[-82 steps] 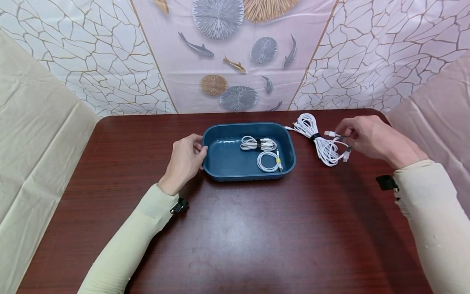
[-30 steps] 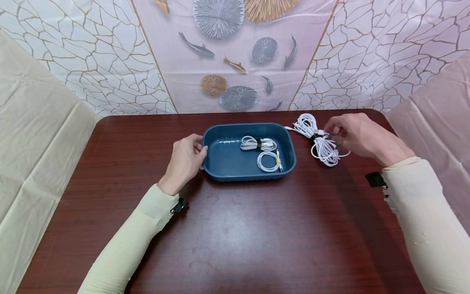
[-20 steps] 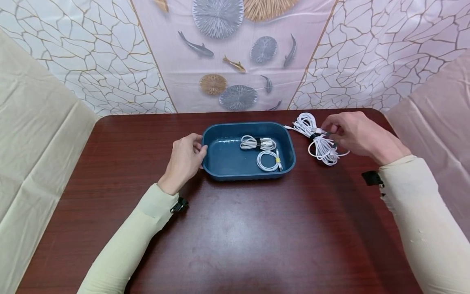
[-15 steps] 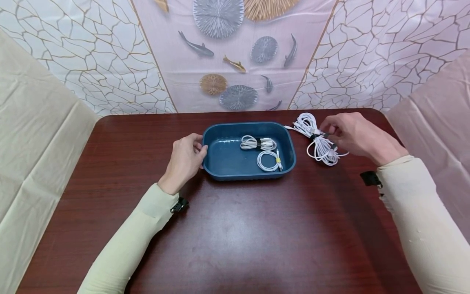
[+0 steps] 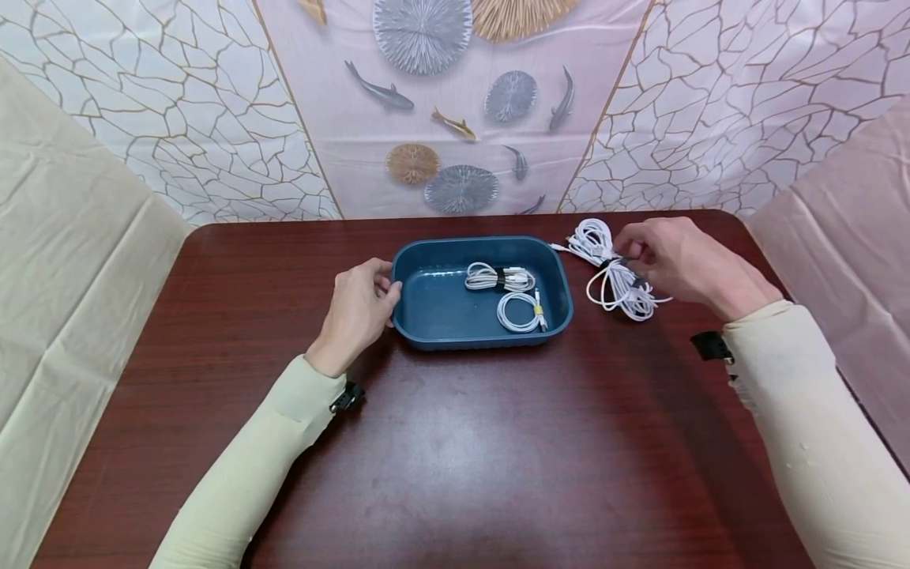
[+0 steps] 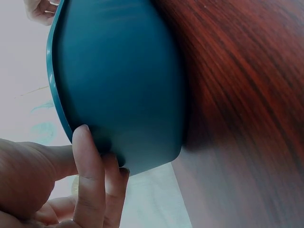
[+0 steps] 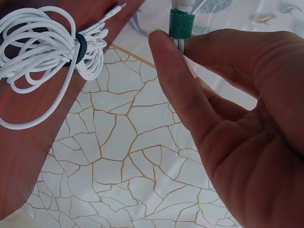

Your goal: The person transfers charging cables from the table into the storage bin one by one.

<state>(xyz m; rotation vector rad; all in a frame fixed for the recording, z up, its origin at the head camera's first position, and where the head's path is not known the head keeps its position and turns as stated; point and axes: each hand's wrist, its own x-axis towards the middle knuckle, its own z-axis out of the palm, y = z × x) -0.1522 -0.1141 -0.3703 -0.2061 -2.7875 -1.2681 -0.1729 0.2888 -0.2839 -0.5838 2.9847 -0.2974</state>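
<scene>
My left hand [image 5: 359, 308] grips the left rim of a dark blue plastic storage box [image 5: 434, 343], fingers against its outer wall in the left wrist view. My right hand [image 5: 682, 257] pinches a white charging cable [image 7: 181, 46] between thumb and fingertips, just below its green tie [image 7: 182, 24]. A loop of this cable hangs over a larger white cable bundle [image 5: 592, 235] with a black strap, lying on the table right of the box. Inside the box, at its right, lie a black-strapped white cable bundle [image 5: 482, 276] and a coiled white cable [image 5: 506, 324] with a yellow tie.
The box stands toward the back of the dark red-brown wooden table [image 5: 455, 450]. Patterned cloth [image 5: 462, 95] hangs behind the table's back edge, and plain cloth [image 5: 71, 276] hangs at the left side.
My right hand has moved left with the cable, bringing it from the far side of the larger bundle to over it. The left hand and the box have stayed in place.
</scene>
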